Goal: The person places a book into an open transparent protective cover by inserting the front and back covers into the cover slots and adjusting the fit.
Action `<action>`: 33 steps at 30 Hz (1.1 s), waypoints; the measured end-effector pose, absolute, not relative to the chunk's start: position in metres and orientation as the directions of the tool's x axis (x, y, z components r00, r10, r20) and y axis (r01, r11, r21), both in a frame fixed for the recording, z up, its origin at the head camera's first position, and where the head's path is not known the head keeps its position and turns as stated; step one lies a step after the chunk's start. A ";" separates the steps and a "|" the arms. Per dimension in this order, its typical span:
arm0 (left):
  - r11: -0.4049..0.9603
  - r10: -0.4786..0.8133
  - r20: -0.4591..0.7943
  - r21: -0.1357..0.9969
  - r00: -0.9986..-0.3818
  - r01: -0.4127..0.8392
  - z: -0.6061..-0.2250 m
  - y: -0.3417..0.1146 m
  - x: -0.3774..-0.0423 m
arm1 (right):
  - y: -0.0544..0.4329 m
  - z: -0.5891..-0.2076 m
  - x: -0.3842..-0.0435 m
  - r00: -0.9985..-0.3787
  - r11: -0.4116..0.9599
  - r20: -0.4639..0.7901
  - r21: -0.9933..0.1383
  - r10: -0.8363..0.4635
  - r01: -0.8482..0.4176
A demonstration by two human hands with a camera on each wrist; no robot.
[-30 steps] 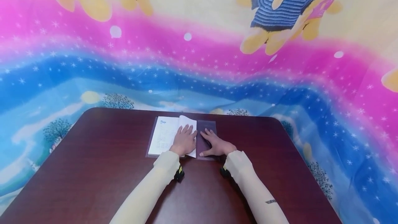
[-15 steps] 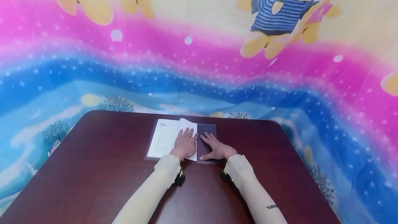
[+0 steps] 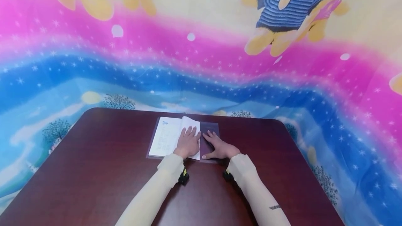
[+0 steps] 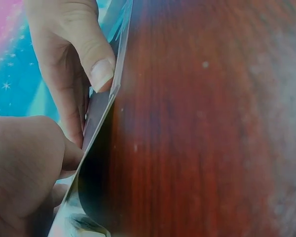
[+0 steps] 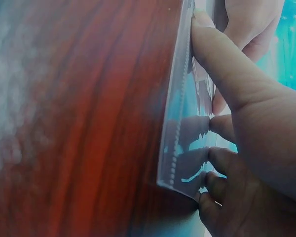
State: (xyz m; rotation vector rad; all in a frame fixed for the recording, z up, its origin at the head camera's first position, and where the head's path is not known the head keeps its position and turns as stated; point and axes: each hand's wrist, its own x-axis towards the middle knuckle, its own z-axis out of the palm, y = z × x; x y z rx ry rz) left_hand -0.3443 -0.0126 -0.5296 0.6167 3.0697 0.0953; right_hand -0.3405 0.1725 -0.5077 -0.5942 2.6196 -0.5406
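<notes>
An open book [image 3: 163,137] in a clear plastic cover lies near the table's far edge, printed page to the left. My left hand [image 3: 187,142] rests on a loose, slightly lifted white sheet [image 3: 190,123] at its middle, fingers straight and pointing away. Spread out, the fingers of my right hand [image 3: 220,147] press on the dark cover flap [image 3: 209,127] at the right. In the right wrist view, the thumb of my right hand [image 5: 266,118] lies along the clear plastic edge [image 5: 172,148]. The left wrist view has my left hand [image 4: 27,168] close by, its fingertips partly hidden.
The dark red-brown wooden table [image 3: 94,170] spreads around the book on all sides. Behind it hangs a cloth backdrop [image 3: 201,62] printed with bears and snowflakes. A small black device [image 3: 183,176] is strapped under each wrist.
My left hand and the sheet beneath it have shifted very slightly right, toward the right hand. The right hand stays on the flap. The head view bobs a little.
</notes>
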 end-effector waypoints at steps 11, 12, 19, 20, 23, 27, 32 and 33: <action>0.919 0.391 -0.007 0.053 -0.921 0.390 -0.521 -0.014 -0.342 | 0.172 -0.505 -0.342 -0.828 0.836 -0.301 -0.451 -0.473 -0.313; 0.918 0.393 -0.004 0.052 -0.919 0.392 -0.521 -0.015 -0.342 | 0.172 -0.505 -0.342 -0.828 0.837 -0.301 -0.447 -0.472 -0.315; 0.914 0.403 -0.018 0.056 -0.915 0.402 -0.521 -0.016 -0.344 | 0.171 -0.504 -0.347 -0.824 0.847 -0.304 -0.409 -0.478 -0.339; 0.913 0.405 -0.023 0.061 -0.914 0.403 -0.521 -0.016 -0.344 | 0.171 -0.504 -0.347 -0.822 0.847 -0.309 -0.411 -0.478 -0.338; 0.910 0.411 -0.029 0.071 -0.911 0.409 -0.521 -0.016 -0.344 | 0.171 -0.504 -0.346 -0.820 0.847 -0.314 -0.413 -0.478 -0.335; 0.913 0.406 -0.002 0.058 -0.914 0.405 -0.520 -0.016 -0.347 | 0.170 -0.503 -0.348 -0.834 0.846 -0.288 -0.415 -0.471 -0.335; 0.914 0.402 -0.018 0.064 -0.915 0.400 -0.520 -0.015 -0.345 | 0.170 -0.502 -0.346 -0.829 0.848 -0.305 -0.417 -0.469 -0.326; 0.913 0.405 -0.023 0.066 -0.914 0.403 -0.520 -0.015 -0.344 | 0.171 -0.503 -0.346 -0.827 0.850 -0.312 -0.415 -0.468 -0.325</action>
